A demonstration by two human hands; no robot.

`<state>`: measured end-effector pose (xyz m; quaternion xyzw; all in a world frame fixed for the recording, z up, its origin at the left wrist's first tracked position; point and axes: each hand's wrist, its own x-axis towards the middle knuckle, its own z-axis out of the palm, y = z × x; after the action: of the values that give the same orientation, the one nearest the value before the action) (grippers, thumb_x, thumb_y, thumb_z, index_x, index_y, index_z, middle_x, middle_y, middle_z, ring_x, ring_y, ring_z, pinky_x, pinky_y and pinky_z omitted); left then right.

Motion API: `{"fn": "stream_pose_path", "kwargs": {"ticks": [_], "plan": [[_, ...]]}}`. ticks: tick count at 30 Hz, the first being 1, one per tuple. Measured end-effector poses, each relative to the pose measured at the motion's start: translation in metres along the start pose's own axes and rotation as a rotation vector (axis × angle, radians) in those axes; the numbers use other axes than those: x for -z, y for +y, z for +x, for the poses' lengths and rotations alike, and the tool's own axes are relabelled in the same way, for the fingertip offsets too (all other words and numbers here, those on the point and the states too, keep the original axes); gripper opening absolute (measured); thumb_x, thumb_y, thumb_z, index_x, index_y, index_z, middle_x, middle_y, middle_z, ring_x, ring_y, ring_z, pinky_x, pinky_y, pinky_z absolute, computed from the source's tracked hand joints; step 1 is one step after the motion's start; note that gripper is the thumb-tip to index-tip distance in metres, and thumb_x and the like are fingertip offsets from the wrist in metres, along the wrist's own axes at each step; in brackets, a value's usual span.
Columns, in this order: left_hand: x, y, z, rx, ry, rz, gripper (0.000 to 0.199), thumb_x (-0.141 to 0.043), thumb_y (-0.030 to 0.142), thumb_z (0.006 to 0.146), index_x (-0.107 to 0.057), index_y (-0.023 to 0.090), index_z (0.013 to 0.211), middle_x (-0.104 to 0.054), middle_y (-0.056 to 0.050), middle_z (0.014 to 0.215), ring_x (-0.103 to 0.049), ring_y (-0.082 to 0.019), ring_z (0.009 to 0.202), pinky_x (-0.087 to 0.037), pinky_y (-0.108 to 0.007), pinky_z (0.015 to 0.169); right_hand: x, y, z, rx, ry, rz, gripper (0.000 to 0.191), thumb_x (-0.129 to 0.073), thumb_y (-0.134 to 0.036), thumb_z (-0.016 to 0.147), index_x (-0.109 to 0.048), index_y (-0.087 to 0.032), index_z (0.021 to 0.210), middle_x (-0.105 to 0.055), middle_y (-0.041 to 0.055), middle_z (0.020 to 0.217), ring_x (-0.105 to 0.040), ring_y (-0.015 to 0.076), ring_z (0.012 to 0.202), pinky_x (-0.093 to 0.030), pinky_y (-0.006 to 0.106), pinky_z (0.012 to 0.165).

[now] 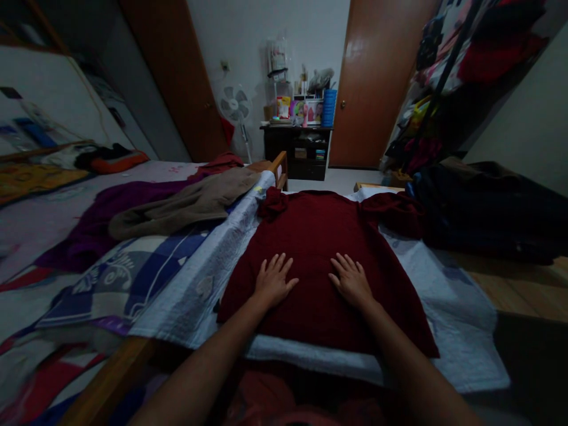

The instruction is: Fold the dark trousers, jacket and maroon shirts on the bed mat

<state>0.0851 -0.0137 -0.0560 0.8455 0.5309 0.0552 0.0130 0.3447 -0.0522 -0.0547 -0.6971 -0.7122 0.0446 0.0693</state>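
Rests the left hand and the right hand palm down on a dark red garment, well apart from each other, with fingers open, slightly spread and gripping nothing. Has the garment laid out on a pale cloth just ahead of the body, hem nearest and shoulders farthest away. Shows a bunched left-side sleeve near the far corner, and a crumpled right-side sleeve reaching toward a pile of dark clothes; cannot tell for certain whether touching. Includes, on the left, a blue-and-white patterned cloth just beside the pale one, below a grey-brown garment. Could push the thin-looking fabric into ridges under uneven pressure from the palms, or skew the hem by dragging harder on one side. Could also shift the pale cloth along with the garment, given the loose, rippled look at its right side. Risks pressing creases into the sleeves because of the bunching, and snagging or disturbing the dark pile with a sideways tug on the nearer sleeve.
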Motion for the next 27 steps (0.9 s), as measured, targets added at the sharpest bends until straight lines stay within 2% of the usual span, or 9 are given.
{"fn": "stream_pose_path", "kwargs": {"ticks": [5,10,12,14,17,19,23,27], "plan": [[0.009,-0.031,-0.013,0.058,-0.010,0.063,0.059,-0.032,0.056,0.093,-0.037,0.027,0.145,-0.031,-0.006,0.154,-0.022,-0.027,0.143,-0.015,-0.052,0.114,0.000,0.014,-0.011,-0.057,0.016,-0.028,0.055,-0.036,-0.048,0.095,-0.038,-0.026,0.145,-0.027,0.0020,0.156,-0.019,0.0243,0.143,-0.014,0.046,0.114],[0.024,-0.051,-0.025,0.135,-0.028,0.103,0.051,-0.043,0.037,0.092,-0.043,0.023,0.141,-0.035,-0.009,0.152,-0.025,-0.032,0.141,-0.020,-0.053,0.111,0.003,0.016,-0.021,-0.102,0.026,-0.014,0.054,-0.040,-0.044,0.094,-0.040,-0.023,0.143,-0.029,0.0071,0.155,-0.023,0.0285,0.142,-0.020,0.050,0.112],[0.035,-0.050,-0.032,0.140,-0.026,0.082,0.048,-0.048,0.029,0.089,-0.049,0.020,0.136,-0.041,-0.013,0.148,-0.029,-0.033,0.139,-0.023,-0.052,0.111,0.005,0.010,-0.026,-0.127,0.039,0.004,0.053,-0.043,-0.041,0.093,-0.043,-0.018,0.141,-0.032,0.0119,0.153,-0.025,0.0320,0.141,-0.023,0.052,0.110],[0.045,-0.043,-0.040,0.067,-0.039,-0.015,0.045,-0.054,0.026,0.085,-0.053,0.019,0.129,-0.046,-0.013,0.142,-0.035,-0.031,0.135,-0.027,-0.047,0.110,0.006,0.000,-0.032,-0.103,0.073,0.034,0.053,-0.044,-0.038,0.092,-0.045,-0.015,0.139,-0.034,0.0151,0.151,-0.025,0.0326,0.141,-0.024,0.051,0.111],[0.055,-0.027,-0.052,-0.122,-0.075,-0.218,0.039,-0.059,0.026,0.081,-0.055,0.021,0.120,-0.050,-0.009,0.133,-0.048,-0.024,0.122,-0.037,-0.036,0.105,0.004,-0.016,-0.041,0.053,0.097,0.098,0.052,-0.046,-0.036,0.092,-0.045,-0.017,0.140,-0.033,0.0132,0.152,-0.025,0.0291,0.142,-0.025,0.047,0.112],[0.054,-0.019,-0.058,-0.181,-0.102,-0.268,0.034,-0.061,0.026,0.080,-0.057,0.021,0.113,-0.052,-0.008,0.125,-0.051,-0.022,0.113,-0.041,-0.034,0.099,0.001,-0.021,-0.045,0.135,0.080,0.120,0.051,-0.047,-0.037,0.091,-0.046,-0.020,0.139,-0.035,0.0107,0.152,-0.026,0.0275,0.141,-0.024,0.047,0.113],[0.044,-0.020,-0.061,-0.162,-0.093,-0.220,0.024,-0.058,0.021,0.082,-0.058,0.021,0.106,-0.055,-0.006,0.113,-0.052,-0.022,0.106,-0.042,-0.035,0.095,0.000,-0.013,-0.050,0.133,0.062,0.111,0.049,-0.047,-0.040,0.092,-0.047,-0.022,0.138,-0.038,0.0079,0.150,-0.029,0.0259,0.140,-0.022,0.048,0.114],[0.034,-0.032,-0.059,-0.086,-0.037,-0.123,0.027,-0.049,0.015,0.087,-0.057,0.020,0.112,-0.055,-0.008,0.115,-0.051,-0.021,0.105,-0.042,-0.035,0.093,0.002,0.009,-0.052,0.037,0.086,0.060,0.050,-0.045,-0.040,0.093,-0.046,-0.022,0.139,-0.037,0.0076,0.151,-0.029,0.0273,0.140,-0.022,0.049,0.113]]}}
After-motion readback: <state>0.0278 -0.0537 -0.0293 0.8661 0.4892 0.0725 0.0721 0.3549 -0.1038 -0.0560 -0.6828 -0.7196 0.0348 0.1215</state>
